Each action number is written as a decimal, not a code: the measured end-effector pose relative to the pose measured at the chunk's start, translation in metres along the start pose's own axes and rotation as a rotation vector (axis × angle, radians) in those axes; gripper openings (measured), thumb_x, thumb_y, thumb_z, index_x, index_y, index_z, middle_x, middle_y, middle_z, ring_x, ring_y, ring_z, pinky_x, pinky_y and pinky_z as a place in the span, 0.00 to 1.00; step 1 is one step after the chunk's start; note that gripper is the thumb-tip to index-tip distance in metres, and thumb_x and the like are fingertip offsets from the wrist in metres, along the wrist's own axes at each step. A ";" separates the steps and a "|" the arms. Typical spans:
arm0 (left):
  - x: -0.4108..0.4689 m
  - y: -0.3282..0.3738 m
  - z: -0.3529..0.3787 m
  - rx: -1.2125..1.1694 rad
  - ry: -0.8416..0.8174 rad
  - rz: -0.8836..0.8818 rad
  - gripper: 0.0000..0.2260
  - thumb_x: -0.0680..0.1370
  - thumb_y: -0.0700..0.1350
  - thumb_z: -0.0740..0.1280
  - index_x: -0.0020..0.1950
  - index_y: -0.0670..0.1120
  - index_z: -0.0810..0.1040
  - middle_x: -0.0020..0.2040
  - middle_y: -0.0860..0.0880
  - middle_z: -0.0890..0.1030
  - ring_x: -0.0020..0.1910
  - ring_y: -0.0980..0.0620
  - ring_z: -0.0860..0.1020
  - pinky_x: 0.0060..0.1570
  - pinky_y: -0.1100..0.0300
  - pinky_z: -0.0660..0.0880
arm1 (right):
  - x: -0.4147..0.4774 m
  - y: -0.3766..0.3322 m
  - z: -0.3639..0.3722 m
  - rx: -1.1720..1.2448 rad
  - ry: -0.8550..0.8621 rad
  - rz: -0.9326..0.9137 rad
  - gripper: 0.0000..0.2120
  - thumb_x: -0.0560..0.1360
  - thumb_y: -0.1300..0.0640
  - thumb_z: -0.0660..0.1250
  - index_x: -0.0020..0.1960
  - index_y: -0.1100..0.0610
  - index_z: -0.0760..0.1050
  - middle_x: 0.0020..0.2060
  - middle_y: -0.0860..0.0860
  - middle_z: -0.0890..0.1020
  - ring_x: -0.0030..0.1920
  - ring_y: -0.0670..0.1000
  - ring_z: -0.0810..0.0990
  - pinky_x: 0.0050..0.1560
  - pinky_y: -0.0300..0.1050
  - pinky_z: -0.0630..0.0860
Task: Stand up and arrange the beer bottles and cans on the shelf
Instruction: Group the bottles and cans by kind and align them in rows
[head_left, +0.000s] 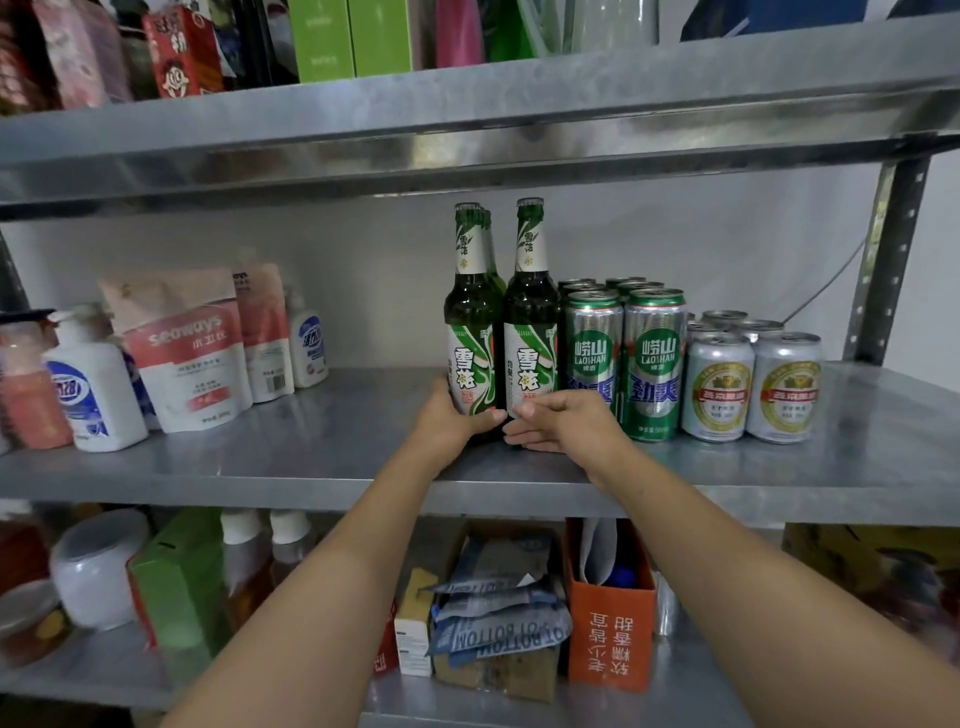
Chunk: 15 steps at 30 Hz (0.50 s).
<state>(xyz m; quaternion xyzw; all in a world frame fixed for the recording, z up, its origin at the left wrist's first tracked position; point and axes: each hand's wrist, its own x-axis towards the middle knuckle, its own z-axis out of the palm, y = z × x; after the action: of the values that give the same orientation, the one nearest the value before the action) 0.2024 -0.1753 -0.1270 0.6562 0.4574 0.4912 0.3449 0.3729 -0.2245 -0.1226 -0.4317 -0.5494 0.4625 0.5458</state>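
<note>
Green beer bottles stand upright on the middle shelf (337, 441): a front left bottle (470, 317), a front right bottle (531, 312) and a third one behind the left. My left hand (452, 421) grips the base of the front left bottle. My right hand (561, 423) rests with straight fingers against the base of the front right bottle. Tall green cans (623, 358) stand in rows right of the bottles. Short silver cans (753, 384) stand in rows further right.
Soap bottles (93, 384) and refill pouches (192, 353) fill the shelf's left part. A bare stretch of shelf lies between them and the bottles. The upper shelf edge (467, 119) hangs just above the bottle caps. A metal upright (888, 260) bounds the right.
</note>
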 end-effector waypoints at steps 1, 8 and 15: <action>0.000 0.000 0.000 0.018 0.003 0.000 0.31 0.69 0.44 0.79 0.67 0.45 0.67 0.58 0.52 0.78 0.53 0.56 0.76 0.44 0.69 0.71 | 0.000 0.000 0.000 -0.003 0.003 -0.002 0.08 0.78 0.61 0.67 0.55 0.63 0.78 0.43 0.61 0.86 0.44 0.57 0.86 0.45 0.43 0.83; 0.003 -0.001 0.002 0.135 0.044 0.000 0.33 0.67 0.49 0.80 0.66 0.46 0.66 0.55 0.54 0.76 0.52 0.55 0.75 0.41 0.66 0.70 | 0.004 0.005 -0.003 -0.009 -0.003 -0.029 0.07 0.79 0.62 0.65 0.45 0.60 0.81 0.40 0.61 0.86 0.44 0.59 0.86 0.49 0.49 0.83; 0.004 0.001 0.005 0.140 0.028 0.017 0.35 0.67 0.49 0.80 0.69 0.45 0.66 0.61 0.51 0.77 0.59 0.52 0.76 0.56 0.57 0.72 | 0.001 0.000 -0.006 0.046 0.003 -0.008 0.06 0.79 0.63 0.65 0.51 0.64 0.80 0.43 0.62 0.85 0.45 0.59 0.86 0.49 0.47 0.82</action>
<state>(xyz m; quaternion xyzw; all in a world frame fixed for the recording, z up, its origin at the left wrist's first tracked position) 0.2077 -0.1717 -0.1258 0.6756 0.4896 0.4702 0.2876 0.3786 -0.2232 -0.1222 -0.4176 -0.5395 0.4721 0.5583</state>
